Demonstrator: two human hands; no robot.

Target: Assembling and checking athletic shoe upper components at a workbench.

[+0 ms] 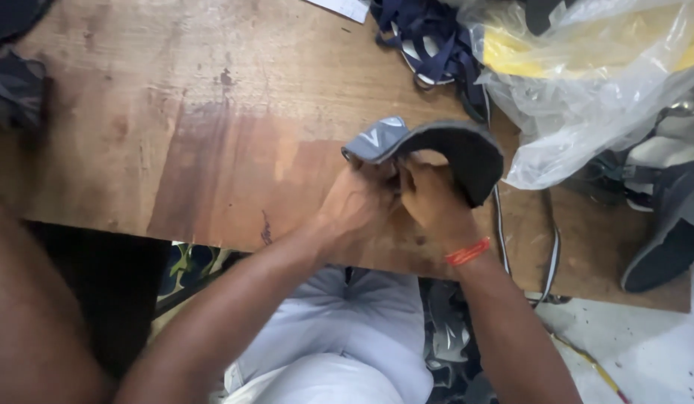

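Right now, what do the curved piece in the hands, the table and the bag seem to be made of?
Curved piece: likely fabric-covered foam, matte, fuzzy dark inner face, grey outer cloth. Table: wood or plywood, worn, stained, visible grain. Bag: thin clear plastic, glossy and crinkled.
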